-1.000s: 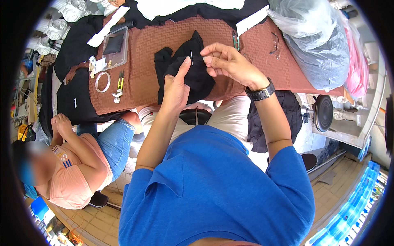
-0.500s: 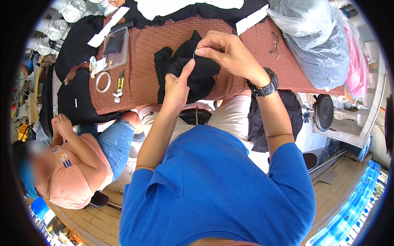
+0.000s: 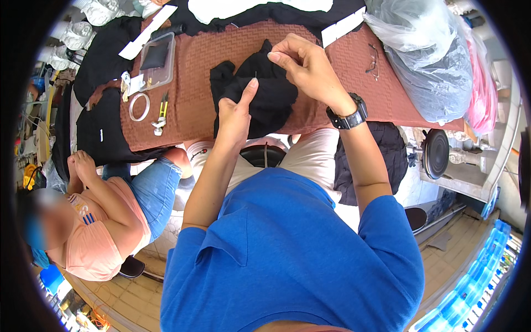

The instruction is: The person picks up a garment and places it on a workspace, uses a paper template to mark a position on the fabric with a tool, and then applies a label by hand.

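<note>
Black cloth [image 3: 265, 88] lies bunched over the table's near side. My left hand [image 3: 235, 113] grips its left part, thumb on top and fingers hidden under the fabric. A thin, pale needle [image 3: 255, 74] stands upright from the cloth, just beyond that thumb's tip. Up and to the right, my right hand [image 3: 304, 63] is closed in a pinch, thumb against forefinger, apart from the needle. Whatever lies in the pinch is too small to make out. A black watch [image 3: 349, 113] circles my right wrist.
The table has a brown patterned cover [image 3: 193, 61]. To the left lie a clear plastic box [image 3: 166, 72], a white tape roll [image 3: 139, 107] and yellow-black snips [image 3: 164, 108]. Eyeglasses [image 3: 373, 61] and filled plastic bags [image 3: 426, 66] lie right. A seated person [image 3: 105, 227] is at my left.
My right hand has moved slightly up and right, away from the needle. The needle now stands in the cloth by my left thumb, whose hand has shifted a little left.
</note>
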Available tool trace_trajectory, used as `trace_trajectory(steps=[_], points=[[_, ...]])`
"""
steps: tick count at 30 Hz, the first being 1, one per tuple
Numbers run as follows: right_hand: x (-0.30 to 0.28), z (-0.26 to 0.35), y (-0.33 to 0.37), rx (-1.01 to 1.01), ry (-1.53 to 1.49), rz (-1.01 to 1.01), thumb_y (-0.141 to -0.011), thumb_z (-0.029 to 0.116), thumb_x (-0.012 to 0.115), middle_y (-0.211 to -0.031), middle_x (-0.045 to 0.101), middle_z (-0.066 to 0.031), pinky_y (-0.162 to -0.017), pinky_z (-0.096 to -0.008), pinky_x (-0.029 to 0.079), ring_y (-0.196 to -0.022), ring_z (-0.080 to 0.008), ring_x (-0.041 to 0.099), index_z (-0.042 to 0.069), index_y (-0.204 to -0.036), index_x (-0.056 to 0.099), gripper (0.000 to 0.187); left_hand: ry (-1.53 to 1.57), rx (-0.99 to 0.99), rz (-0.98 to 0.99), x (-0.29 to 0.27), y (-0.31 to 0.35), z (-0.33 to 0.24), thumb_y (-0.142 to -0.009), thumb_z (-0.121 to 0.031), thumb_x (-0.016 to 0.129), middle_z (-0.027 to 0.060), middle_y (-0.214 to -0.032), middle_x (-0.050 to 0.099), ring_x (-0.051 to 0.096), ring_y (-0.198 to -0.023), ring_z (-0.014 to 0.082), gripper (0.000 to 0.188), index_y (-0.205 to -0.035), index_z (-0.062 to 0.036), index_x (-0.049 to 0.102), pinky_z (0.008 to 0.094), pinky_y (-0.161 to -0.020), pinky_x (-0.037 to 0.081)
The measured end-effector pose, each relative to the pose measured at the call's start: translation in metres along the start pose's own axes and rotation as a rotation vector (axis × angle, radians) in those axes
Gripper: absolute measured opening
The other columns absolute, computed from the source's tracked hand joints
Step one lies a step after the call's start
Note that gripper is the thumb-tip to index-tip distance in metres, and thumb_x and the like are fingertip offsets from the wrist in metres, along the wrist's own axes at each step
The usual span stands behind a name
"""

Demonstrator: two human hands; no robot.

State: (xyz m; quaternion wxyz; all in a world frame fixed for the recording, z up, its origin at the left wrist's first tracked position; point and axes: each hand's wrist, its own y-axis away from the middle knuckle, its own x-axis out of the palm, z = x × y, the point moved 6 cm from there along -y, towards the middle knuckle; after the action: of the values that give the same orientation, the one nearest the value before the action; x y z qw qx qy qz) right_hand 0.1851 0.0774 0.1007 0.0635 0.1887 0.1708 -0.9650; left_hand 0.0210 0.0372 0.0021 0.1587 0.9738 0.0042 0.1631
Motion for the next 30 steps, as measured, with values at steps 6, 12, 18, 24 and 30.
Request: trace_trajectory(steps=[6,12,18,24,30], points=[[0.012,0.012,-0.009,-0.219,0.086,-0.03,-0.094,0.013,0.069,-0.085,0.062,-0.009,-0.066,-0.0313,0.044,-0.07,-0.0194,0.055,-0.001,-0.096,0.068,0.014,-0.27,-0.039,0.055,0.006,0.007,-0.002,-0.095,-0.032,0.074,-0.0107,-0.06,0.051,0.037,-0.047,-0.0001,0.04,-0.063,-0.0112,0.063,0.0237,-0.042,0.027],[0.002,0.002,0.012,-0.104,0.157,-0.152,-0.091,0.009,0.068,-0.085,0.061,-0.0132,-0.067,-0.0366,0.047,-0.074,-0.0286,0.06,-0.002,-0.092,0.066,0.01,0.281,-0.034,0.083,0.016,0.009,-0.022,-0.098,-0.027,0.069,0.0072,-0.098,0.072,0.068,-0.081,0.0126,0.034,-0.11,0.0048,0.068,0.0271,-0.07,0.055],[0.033,0.034,0.057,-0.117,0.192,-0.142,-0.089,0.008,0.07,-0.087,0.055,-0.0114,-0.064,-0.0425,0.049,-0.073,-0.0315,0.061,0.002,-0.091,0.063,0.01,0.477,0.003,0.133,0.017,0.001,-0.027,-0.099,-0.023,0.067,0.0115,-0.111,0.071,0.069,-0.1,0.0194,0.034,-0.117,0.0067,0.065,0.0351,-0.091,0.056],[0.035,0.025,0.062,-0.224,0.29,-0.193,-0.082,0.011,0.076,-0.095,0.056,-0.0097,-0.071,-0.042,0.046,-0.082,-0.0309,0.058,0.005,-0.098,0.063,0.021,0.354,0.009,0.123,0.023,0.003,-0.023,-0.097,-0.021,0.07,0.0087,-0.108,0.071,0.068,-0.097,0.0148,0.027,-0.111,0.0023,0.069,0.0304,-0.087,0.055],[0.023,0.025,0.043,-0.36,0.489,-0.271,-0.07,0.011,0.082,-0.102,0.057,-0.007,-0.074,-0.0403,0.04,-0.09,-0.0283,0.055,0.006,-0.103,0.062,0.039,0.361,-0.065,0.11,0.027,0.007,-0.016,-0.096,-0.025,0.072,0.0093,-0.121,0.065,0.058,-0.119,0.0146,0.04,-0.122,0.0033,0.064,0.0346,-0.102,0.047]])
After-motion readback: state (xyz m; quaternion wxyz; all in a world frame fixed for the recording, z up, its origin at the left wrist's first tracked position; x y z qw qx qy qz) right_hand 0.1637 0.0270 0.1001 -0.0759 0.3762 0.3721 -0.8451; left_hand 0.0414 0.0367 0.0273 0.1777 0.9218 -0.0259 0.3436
